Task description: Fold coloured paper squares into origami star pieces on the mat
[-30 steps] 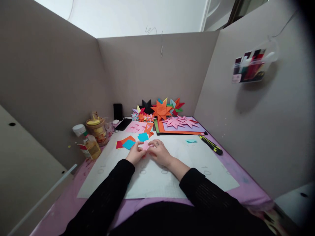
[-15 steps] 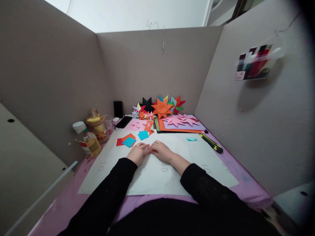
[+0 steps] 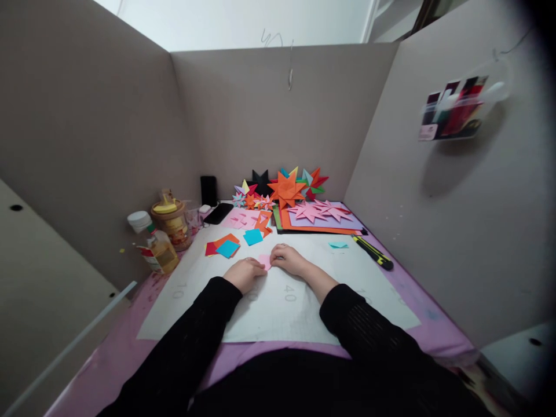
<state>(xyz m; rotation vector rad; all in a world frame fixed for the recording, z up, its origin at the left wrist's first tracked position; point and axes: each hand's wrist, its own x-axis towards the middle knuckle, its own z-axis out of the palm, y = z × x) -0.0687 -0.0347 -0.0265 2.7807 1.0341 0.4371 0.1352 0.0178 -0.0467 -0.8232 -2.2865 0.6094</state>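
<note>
A small piece of pink paper (image 3: 264,262) lies between my hands on the white sheet (image 3: 278,318). My left hand (image 3: 247,273) has its fingers closed on the paper's left side. At its right edge my right hand (image 3: 286,258) pinches the paper, fingers curled in. Just beyond them are blue paper squares (image 3: 253,237), and another blue square lies over orange paper (image 3: 222,241) and red paper (image 3: 211,249). To the right of my hands sits a small folded turquoise paper (image 3: 338,245).
A yellow-black utility knife (image 3: 372,252) lies at the right. Folded paper stars (image 3: 286,188) stand at the back beside a stack of coloured sheets (image 3: 321,230). Two phones (image 3: 219,214), a bottle (image 3: 163,255) and a tub (image 3: 170,223) are at the left. Grey panels (image 3: 278,110) surround the table.
My right hand has shifted slightly right and up, away from my left hand. More of the pink paper now shows between them. The camera view has moved slightly.
</note>
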